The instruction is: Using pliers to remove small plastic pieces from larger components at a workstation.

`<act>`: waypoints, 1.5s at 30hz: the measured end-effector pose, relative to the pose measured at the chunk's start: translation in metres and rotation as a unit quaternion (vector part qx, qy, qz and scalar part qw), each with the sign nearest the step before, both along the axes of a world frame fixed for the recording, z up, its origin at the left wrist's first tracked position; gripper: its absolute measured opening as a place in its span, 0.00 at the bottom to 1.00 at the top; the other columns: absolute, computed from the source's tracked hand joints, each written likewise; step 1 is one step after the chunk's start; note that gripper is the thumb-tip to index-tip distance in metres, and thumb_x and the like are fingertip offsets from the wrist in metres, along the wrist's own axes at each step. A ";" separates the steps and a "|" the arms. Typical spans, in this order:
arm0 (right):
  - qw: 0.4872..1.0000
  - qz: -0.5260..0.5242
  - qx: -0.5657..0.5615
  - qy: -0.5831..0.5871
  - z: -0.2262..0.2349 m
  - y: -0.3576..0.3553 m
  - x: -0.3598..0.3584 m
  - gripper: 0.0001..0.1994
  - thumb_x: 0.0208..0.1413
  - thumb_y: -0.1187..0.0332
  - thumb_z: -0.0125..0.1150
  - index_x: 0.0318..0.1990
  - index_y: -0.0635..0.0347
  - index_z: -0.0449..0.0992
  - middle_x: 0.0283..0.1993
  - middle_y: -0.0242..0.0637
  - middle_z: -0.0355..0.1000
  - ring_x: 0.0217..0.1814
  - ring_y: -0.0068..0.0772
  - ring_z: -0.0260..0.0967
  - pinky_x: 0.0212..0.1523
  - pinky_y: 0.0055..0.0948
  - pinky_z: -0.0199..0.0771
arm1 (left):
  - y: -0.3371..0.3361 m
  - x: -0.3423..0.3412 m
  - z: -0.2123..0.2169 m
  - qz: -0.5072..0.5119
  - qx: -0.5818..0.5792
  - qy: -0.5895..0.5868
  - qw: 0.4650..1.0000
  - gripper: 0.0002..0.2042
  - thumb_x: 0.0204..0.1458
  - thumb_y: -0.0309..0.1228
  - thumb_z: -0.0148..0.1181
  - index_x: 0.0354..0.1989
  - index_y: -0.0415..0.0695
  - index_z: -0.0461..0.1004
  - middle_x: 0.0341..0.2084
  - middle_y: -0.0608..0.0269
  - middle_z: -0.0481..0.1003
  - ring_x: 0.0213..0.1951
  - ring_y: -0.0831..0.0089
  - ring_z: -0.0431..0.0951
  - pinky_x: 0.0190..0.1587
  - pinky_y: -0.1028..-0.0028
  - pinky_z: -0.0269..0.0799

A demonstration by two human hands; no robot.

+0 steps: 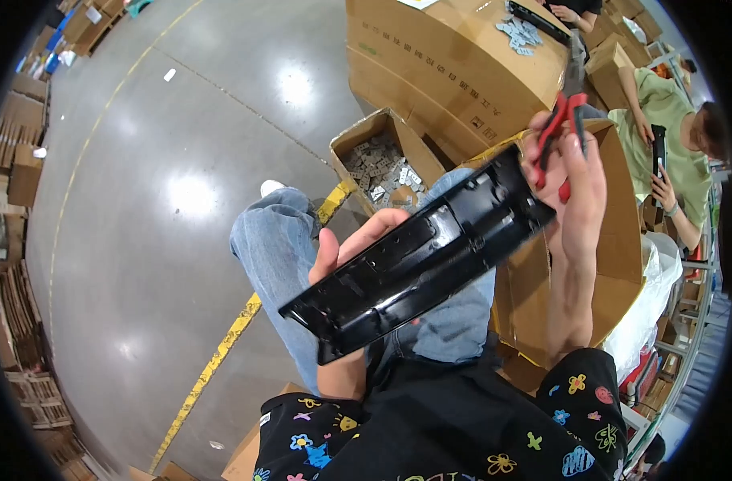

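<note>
Left hand (372, 234), half curled, holds one long edge of a glossy black plastic housing (422, 264) tilted above the denim-clad lap (458, 317). Right hand (581, 172) loosely grips red-handled pliers (574, 102), perhaps touching the housing too. Dark printed characters (418, 68) cross a large cardboard carton (382, 68) ahead.

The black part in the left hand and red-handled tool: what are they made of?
Black part: probably glossy plastic, from its sharp highlights and raised ribs; painted metal is possible. Red-handled tool: smooth red grips, likely plastic or rubber; blurred grey head, perhaps metal.
</note>
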State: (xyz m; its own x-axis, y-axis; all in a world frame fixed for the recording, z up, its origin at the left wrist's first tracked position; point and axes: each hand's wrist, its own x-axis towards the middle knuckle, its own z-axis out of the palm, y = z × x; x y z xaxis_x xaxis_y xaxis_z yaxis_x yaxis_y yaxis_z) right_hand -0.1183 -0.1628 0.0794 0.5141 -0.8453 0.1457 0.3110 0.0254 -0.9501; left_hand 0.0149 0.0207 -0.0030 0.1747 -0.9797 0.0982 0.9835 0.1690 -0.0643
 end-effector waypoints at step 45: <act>0.857 0.415 0.295 0.085 -0.009 0.117 -0.014 0.21 0.61 0.51 0.45 0.43 0.64 0.58 0.36 0.37 0.54 0.19 0.12 0.44 0.19 0.15 0.45 | 0.012 0.007 -0.017 0.287 0.243 -0.486 0.789 0.34 0.58 0.56 0.40 0.65 0.42 0.47 0.47 0.41 0.68 0.39 0.53 0.77 0.37 0.59 0.78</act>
State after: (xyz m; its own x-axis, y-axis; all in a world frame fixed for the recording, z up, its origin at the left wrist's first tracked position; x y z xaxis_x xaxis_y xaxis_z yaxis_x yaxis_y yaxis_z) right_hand -0.1321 -0.0458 0.0701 0.9451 -0.0794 -0.3171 -0.1879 0.6619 -0.7257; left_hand 0.0220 0.0324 -0.0203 0.6764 -0.7303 0.0953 0.2822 0.3764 0.8824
